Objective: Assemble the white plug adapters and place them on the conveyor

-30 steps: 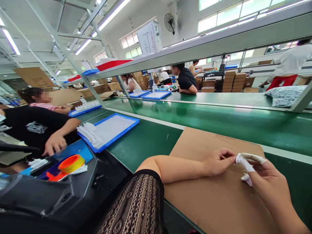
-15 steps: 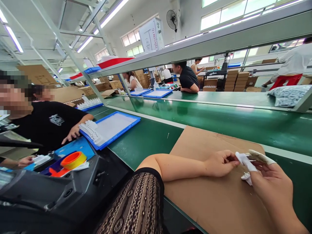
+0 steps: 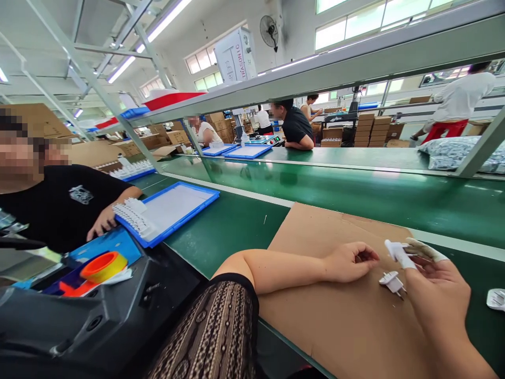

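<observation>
A small white plug piece (image 3: 394,249) is pinched between the thumb and fingers of my right hand (image 3: 440,281), which wears white finger covers. My left hand (image 3: 353,261) is just to the left of that piece, apart from it. Its thumb and index finger are curled close together, and nothing shows between them. Below the two hands, a white plug adapter (image 3: 392,282) with metal pins lies on the brown cardboard sheet (image 3: 335,321). Another white plug with pins (image 3: 496,299) rests on the green surface at the right edge.
A blue tray (image 3: 181,210) with rows of white parts stands left on the green bench (image 3: 232,223). A co-worker in a black shirt (image 3: 59,205) sits beside it. Orange-yellow tape (image 3: 103,267) lies near a dark machine (image 3: 79,326). A shelf (image 3: 315,79) crosses above.
My left hand has drawn back left from the white piece, which stays in my right hand. The adapter on the cardboard shows more fully. The view has shifted right, showing another plug.
</observation>
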Demonstrator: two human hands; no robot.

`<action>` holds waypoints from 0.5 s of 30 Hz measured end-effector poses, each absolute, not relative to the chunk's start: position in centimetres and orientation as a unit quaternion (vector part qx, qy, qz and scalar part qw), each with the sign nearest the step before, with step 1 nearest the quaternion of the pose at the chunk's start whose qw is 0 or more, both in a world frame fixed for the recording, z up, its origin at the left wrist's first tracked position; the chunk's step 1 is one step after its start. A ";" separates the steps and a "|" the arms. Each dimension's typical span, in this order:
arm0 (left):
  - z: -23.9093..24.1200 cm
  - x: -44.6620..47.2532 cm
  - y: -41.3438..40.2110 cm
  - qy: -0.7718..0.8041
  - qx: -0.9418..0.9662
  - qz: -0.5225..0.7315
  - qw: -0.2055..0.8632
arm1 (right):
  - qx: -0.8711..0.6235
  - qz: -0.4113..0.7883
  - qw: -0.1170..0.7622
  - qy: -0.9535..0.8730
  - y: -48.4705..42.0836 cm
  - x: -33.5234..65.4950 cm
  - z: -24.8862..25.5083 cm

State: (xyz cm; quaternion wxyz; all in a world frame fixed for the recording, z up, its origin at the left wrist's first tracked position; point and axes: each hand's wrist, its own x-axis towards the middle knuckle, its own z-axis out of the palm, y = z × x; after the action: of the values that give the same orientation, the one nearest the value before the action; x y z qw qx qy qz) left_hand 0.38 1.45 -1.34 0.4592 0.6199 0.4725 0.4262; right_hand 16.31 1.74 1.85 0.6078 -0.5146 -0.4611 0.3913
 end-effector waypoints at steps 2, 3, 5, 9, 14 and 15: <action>-1.3 0.5 1.4 0.458 0.622 0.438 0.460 | -0.515 0.413 0.572 -0.487 1.8 16.4 1.3; -1.2 0.5 1.4 0.451 0.621 0.446 0.461 | -0.516 0.414 0.550 -0.510 1.9 16.6 0.9; -1.2 0.6 1.5 0.442 0.615 0.458 0.466 | -0.518 0.397 0.510 -0.560 2.1 16.9 0.1; -1.2 0.6 1.6 0.434 0.610 0.459 0.478 | -0.530 0.361 0.480 -0.598 2.7 17.5 -1.1; -1.0 0.4 1.5 0.423 0.606 0.462 0.490 | -0.516 0.366 0.485 -0.604 2.9 17.6 -1.3; -0.9 0.4 1.5 0.423 0.605 0.462 0.492 | -0.510 0.366 0.488 -0.606 2.9 17.6 -1.3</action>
State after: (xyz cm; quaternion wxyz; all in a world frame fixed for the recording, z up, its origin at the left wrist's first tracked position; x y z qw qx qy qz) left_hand 0.40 1.46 -0.91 0.4919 0.6046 0.4227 0.4624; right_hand 17.55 2.89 -1.30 0.4878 -0.5104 -0.6064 0.3659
